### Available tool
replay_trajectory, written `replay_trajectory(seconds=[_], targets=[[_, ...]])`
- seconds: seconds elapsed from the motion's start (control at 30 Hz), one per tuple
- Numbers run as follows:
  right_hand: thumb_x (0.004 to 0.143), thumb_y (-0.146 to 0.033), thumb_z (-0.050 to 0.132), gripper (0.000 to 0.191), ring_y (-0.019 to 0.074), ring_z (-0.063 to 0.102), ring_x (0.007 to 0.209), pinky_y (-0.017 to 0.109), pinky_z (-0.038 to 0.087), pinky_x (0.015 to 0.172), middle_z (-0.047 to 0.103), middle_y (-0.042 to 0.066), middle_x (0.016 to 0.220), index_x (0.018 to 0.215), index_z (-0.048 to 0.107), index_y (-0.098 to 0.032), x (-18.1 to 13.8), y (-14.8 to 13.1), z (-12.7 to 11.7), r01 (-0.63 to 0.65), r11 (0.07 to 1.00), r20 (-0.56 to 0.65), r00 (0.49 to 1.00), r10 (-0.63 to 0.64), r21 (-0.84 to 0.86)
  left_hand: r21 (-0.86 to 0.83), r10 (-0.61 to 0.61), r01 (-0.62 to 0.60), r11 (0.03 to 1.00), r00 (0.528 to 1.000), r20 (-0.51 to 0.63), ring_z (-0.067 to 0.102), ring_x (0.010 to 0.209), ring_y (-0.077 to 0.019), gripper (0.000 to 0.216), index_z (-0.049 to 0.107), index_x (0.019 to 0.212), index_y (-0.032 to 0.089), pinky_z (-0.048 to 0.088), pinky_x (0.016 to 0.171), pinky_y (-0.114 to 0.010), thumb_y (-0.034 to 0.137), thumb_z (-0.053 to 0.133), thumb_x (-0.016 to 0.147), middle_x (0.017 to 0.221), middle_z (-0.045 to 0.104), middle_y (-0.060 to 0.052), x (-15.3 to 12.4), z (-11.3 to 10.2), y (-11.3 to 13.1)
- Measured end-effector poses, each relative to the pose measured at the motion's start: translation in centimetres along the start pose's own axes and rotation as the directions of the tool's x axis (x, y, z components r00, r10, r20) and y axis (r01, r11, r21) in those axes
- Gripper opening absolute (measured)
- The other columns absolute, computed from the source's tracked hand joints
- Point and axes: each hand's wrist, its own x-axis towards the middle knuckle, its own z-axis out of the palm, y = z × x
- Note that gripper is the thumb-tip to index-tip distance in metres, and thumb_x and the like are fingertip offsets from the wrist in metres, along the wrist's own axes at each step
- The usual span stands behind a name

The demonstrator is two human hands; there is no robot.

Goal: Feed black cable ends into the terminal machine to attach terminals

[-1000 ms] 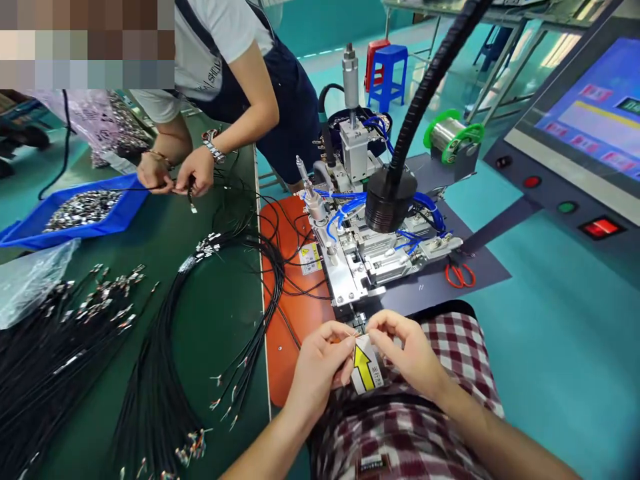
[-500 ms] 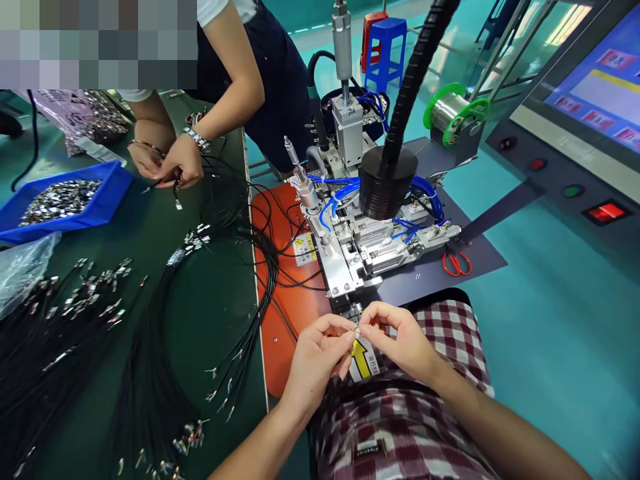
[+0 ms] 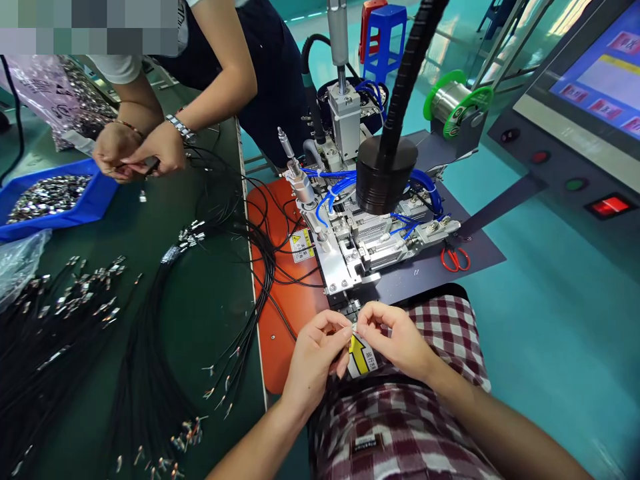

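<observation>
My left hand [image 3: 316, 353] is closed in a pinch, thumb against forefinger, on the thin wires [image 3: 353, 327] of a cable end. My right hand [image 3: 400, 341] pinches the same fine wires from the other side, its fingertips almost touching the left ones. Fingers cover most of the wires. Just beyond both hands is the front of a metal soldering machine [image 3: 341, 263] with blue air hoses. Below the fingertips shows a label with a yellow arrow [image 3: 358, 357]. Black cables [image 3: 267, 267] run over the orange board [image 3: 273, 363] left of the machine.
Bundles of black cables [image 3: 150, 320] cover the green table [image 3: 220, 333] at left. A blue tray [image 3: 103, 200] holds metal connectors; a co-worker's hands [image 3: 167, 150] work beside it. Red scissors [image 3: 455, 259], a solder spool [image 3: 453, 103] and a control panel [image 3: 560, 143] stand at right.
My hands keep their pinch at nearly the same spot, with the fingertips shifted slightly. The co-worker's hands have moved left and up toward the blue tray. The view has shifted a little.
</observation>
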Motion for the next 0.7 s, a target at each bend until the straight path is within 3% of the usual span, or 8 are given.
replay_trajectory(seconds=[0.37,0.7], targets=[[0.085,-0.026,0.056,0.017,0.0102,0.044,0.06,0.022,0.036,0.054,0.051,-0.002,0.066,0.071,0.056,-0.016,-0.05,0.26,0.4,-0.013,0.999,0.003,1.0,0.013,0.043,-0.01,0.012,-0.012,1.0,0.999,-0.042,0.041,0.034,-0.0036,0.022,0.05,0.079,0.017,0.029,0.041,-0.018,0.036,0.06,0.084,0.054,0.05,0.007,-0.02,0.33,-0.15],[0.085,-0.026,0.056,0.017,0.0094,0.042,0.058,0.022,0.034,0.053,0.049,-0.003,0.064,0.071,0.055,-0.016,-0.08,0.46,0.51,-0.029,0.996,-0.002,1.0,0.029,0.082,0.041,0.03,-0.029,0.999,0.999,-0.021,0.038,0.036,-0.0015,0.02,0.056,0.088,0.016,0.029,0.042,-0.017,0.034,0.064,0.082,0.058,0.048,0.008,0.02,0.1,-0.4]])
